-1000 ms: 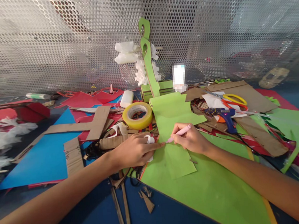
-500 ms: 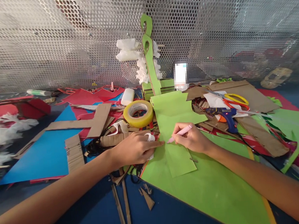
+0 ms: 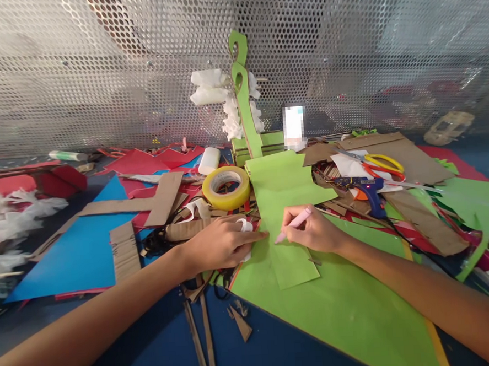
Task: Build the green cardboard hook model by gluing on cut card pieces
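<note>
My right hand (image 3: pixel 314 235) grips a pink marker (image 3: pixel 298 219), its tip down on a cut piece of light green paper (image 3: pixel 293 265). That piece lies over a larger green sheet (image 3: pixel 343 304). At the piece's left edge is my left hand (image 3: pixel 223 241), palm down, with the index finger stretched out and its tip touching the paper. The other left fingers are partly hidden. A bit of white paper or tape (image 3: pixel 244 225) shows by those fingers. Behind the hands stands an upright green cardboard shape (image 3: pixel 245 105) with curled openings and white crumpled tufts beside it.
A yellow tape roll (image 3: pixel 225 188) lies left of the green piece. To the right are scissors (image 3: pixel 382 164) and a blue glue gun (image 3: pixel 371 192). Cardboard scraps (image 3: pixel 165 199) and a blue sheet (image 3: pixel 75 254) spread leftward. A perforated metal panel (image 3: pixel 160 100) rises behind.
The marker tip has moved slightly down the green paper, and my right hand has shifted a little with it. My left hand stays in place. The view has shifted slightly.
</note>
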A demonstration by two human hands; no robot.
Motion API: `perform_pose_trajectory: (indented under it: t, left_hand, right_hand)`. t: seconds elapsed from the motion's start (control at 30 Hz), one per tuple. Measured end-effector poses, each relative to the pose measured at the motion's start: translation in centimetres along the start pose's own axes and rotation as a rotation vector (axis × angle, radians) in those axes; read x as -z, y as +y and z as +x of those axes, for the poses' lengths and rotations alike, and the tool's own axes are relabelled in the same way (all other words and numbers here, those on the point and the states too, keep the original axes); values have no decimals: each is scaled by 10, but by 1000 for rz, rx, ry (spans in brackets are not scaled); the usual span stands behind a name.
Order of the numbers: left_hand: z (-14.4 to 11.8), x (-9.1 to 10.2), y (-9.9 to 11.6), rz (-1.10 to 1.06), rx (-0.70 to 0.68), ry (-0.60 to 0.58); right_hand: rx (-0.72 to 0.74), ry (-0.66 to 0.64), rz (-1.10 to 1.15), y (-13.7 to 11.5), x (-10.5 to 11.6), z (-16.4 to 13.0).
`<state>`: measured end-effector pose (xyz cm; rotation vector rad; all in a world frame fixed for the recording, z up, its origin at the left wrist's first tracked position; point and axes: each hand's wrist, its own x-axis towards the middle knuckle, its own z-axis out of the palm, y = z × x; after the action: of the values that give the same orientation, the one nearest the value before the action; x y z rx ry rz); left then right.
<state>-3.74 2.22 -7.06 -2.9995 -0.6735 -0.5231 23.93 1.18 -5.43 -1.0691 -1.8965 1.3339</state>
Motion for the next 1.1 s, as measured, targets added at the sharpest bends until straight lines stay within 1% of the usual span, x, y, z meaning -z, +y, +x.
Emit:
perform_pose_trajectory:
  t: [0.2,0.27,0.3,0.4,0.47,0.5,0.57,0.67,0.77,0.87,0.97,1.1]
  left_hand:
    - [2,2,1,8,22,-36]
    - [2,4,1,10,28,-49]
    - [3,5,1,10,30,-59]
    - [4,10,3,16,25,-95]
    - [6,15,4,30,20,-130]
    - [8,18,6,36,26,-148]
    - [14,23,8,28,93,-166]
    - [26,30,10,3,334,-132]
    - [37,28,8,-14,541,-135]
    - [43,20,4,-184,659,-118]
    - [47,10,1,-224,693,-60]
    - [47,0,-5,-323,755,41]
  right_hand:
    - [19,-26,-21,-1,0,0]
    - [49,-29,-8,2,2,-1]
    - [74,-8,6,4,3,-1]
    - [156,123,9,9,11,-3]
    - [220,172,-107,10,17,-5]
    - [252,174,-199,10,20,-6]
    - [295,143,-402,7,24,-8]
    - [299,75,-640,3,26,-12]
    - [331,39,-782,1,20,-16]
    - [376,38,-833,2,10,-19]
    - [403,39,-813,2,3,-22]
    - [413,6,-752,-1,3,-26]
